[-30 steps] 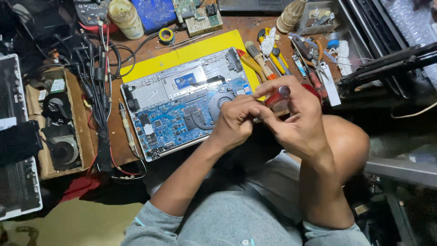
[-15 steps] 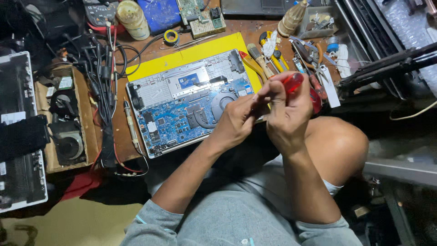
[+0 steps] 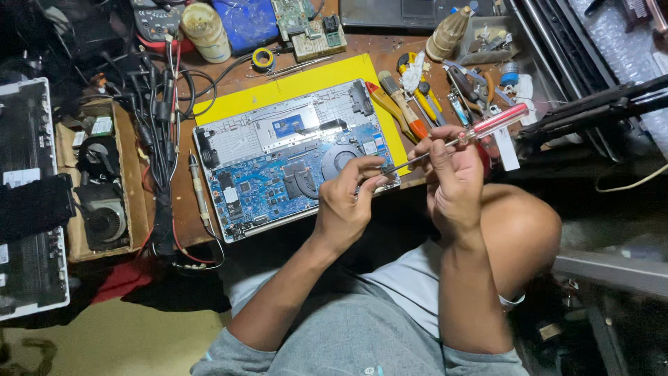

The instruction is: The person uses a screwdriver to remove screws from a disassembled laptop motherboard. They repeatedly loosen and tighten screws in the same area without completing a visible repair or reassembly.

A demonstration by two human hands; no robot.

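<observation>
An opened laptop (image 3: 278,160) with a blue circuit board and a round fan lies on a yellow mat (image 3: 306,80). My right hand (image 3: 452,177) grips a screwdriver (image 3: 463,136) with a clear red handle. The handle points up to the right and the thin shaft slants down left. My left hand (image 3: 351,198) pinches the shaft's tip at the laptop's near right corner. Whether a screw sits between those fingertips is hidden.
Several screwdrivers and pliers (image 3: 417,104) lie right of the mat. A cardboard box (image 3: 104,181) with loose fans stands at the left, beside a bundle of black cables (image 3: 160,139). A white laptop shell (image 3: 31,202) is at the far left. A tape roll (image 3: 263,58) and small boards lie behind.
Both hands have moved apart. The right hand drew the screwdriver out to the right, so its full shaft shows, while the left hand stays at the tip.
</observation>
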